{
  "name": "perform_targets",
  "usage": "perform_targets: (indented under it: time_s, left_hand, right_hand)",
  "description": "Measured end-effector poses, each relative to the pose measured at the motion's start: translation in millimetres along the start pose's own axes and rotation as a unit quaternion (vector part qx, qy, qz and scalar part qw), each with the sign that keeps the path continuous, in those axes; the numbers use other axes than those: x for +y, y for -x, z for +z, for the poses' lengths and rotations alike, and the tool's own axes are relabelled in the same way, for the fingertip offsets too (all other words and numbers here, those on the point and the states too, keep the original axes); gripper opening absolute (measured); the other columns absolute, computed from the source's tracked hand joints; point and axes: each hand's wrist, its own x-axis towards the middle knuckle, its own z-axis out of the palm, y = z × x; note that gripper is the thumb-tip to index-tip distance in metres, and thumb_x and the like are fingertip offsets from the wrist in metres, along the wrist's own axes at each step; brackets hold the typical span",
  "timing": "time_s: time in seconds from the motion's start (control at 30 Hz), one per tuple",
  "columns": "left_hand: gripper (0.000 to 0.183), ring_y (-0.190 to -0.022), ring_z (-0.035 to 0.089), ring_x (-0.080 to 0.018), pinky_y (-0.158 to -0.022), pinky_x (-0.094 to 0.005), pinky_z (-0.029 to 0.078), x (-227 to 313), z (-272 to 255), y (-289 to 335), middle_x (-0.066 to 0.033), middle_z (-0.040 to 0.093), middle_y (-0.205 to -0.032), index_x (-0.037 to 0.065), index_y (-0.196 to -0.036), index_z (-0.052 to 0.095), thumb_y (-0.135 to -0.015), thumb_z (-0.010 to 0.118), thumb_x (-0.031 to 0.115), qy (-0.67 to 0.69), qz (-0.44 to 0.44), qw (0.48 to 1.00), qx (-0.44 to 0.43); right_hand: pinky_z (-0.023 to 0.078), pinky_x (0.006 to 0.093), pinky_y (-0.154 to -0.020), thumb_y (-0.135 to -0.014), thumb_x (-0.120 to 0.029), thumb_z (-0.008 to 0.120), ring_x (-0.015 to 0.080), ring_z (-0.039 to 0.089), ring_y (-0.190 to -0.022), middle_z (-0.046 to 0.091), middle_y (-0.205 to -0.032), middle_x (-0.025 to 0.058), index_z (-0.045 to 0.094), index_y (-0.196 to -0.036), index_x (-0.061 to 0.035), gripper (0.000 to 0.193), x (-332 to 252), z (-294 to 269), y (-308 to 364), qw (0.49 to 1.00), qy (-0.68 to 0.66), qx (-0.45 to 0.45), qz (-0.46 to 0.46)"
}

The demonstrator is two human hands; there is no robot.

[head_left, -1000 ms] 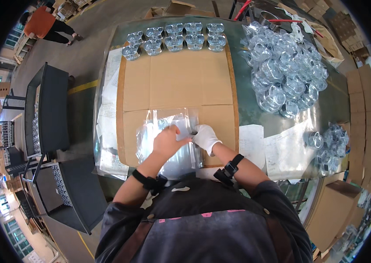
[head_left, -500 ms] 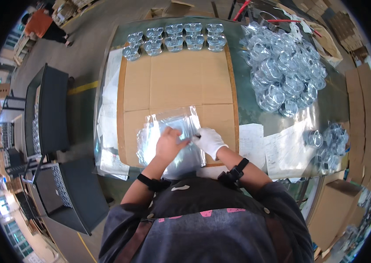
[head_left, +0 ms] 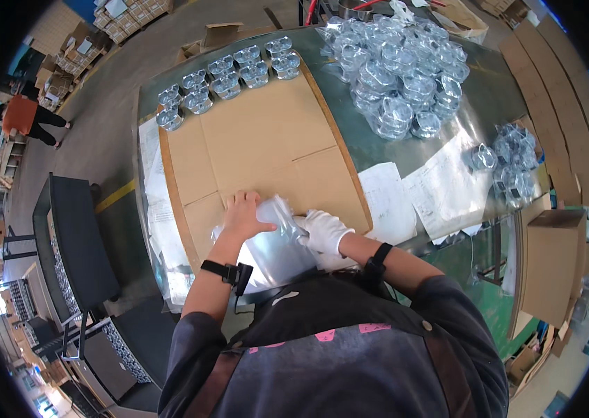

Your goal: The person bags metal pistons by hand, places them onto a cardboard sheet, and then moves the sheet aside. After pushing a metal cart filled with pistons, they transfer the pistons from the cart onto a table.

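Observation:
A stack of clear plastic bags (head_left: 282,249) lies on the near part of the brown cardboard sheet (head_left: 259,143), reaching toward my body. My bare left hand (head_left: 244,217) rests over the stack's left side, its fingers spread and the thumb pointing right. On the stack's right edge, my right hand (head_left: 325,232) in a white glove has its fingers closed on the bags. How many bags it grips is hidden. Along the sheet's far edge stand two rows of shiny, clear-wrapped round metal parts (head_left: 227,85).
A large heap of bagged clear-wrapped parts (head_left: 402,73) covers the table's far right. A smaller pile (head_left: 515,164) sits at the right edge, near papers (head_left: 447,184). Dark carts (head_left: 75,240) stand left of the table. Further off is a person in orange (head_left: 21,115). An open carton (head_left: 555,261) stands right.
The whole view has turned, so the table now appears tilted. My left hand has gone from curled fingers near the right glove to spread fingers on the stack's left side.

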Motion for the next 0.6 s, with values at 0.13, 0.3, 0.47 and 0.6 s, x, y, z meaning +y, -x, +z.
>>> perform_targets:
  time_s: [0.13,0.3,0.47,0.6]
  left_hand:
    - [0.073,-0.101,0.06,-0.0345,-0.087,-0.043,0.047,1.0,-0.8,2.2,-0.0181,0.062,-0.108,0.003,-0.108,0.057,-0.054,0.085,0.043,0.055,-0.016,0.997,-0.051]
    - [0.057,-0.097,0.063,-0.0317,-0.086,-0.0392,0.049,-7.6,-18.0,15.2,-0.0192,0.066,-0.101,-0.001,-0.099,0.063,-0.059,0.082,0.034,0.063,0.093,0.984,-0.139]
    - [0.047,-0.091,0.064,-0.0278,-0.083,-0.0367,0.049,-48.0,-5.8,30.3,-0.0167,0.066,-0.101,-0.001,-0.1,0.064,-0.066,0.078,0.027,0.346,0.158,0.917,-0.123]
    - [0.037,-0.084,0.063,-0.0217,-0.072,-0.0348,0.05,-55.8,-5.2,45.9,-0.0099,0.065,-0.096,-0.001,-0.102,0.063,-0.073,0.071,0.019,0.668,-0.035,0.742,-0.049]
  right_hand:
    - [0.047,0.0439,-0.087,-0.076,-0.035,0.066,0.0372,0.055,-0.105,0.055,-0.113,0.0212,0.054,-0.121,-0.0115,0.053,-8.5,14.8,2.9,0.999,0.01,-0.03,-0.009]
    - [0.046,0.0423,-0.089,-0.071,-0.041,0.071,0.0345,0.056,-0.106,0.057,-0.113,0.0211,0.057,-0.118,-0.0074,0.059,-17.7,33.8,6.8,0.991,-0.055,0.098,0.076]
    - [0.046,0.0399,-0.092,-0.074,-0.04,0.072,0.0341,0.06,-0.102,0.061,-0.108,0.021,0.057,-0.119,-0.0032,0.059,-13.0,43.0,1.2,0.997,0.009,0.049,-0.067]
    - [0.047,0.0383,-0.088,-0.083,-0.02,0.062,0.0364,0.061,-0.1,0.065,-0.1,0.0224,0.06,-0.112,0.0,0.035,-30.7,23.8,-27.2,0.9,-0.425,0.102,0.008]
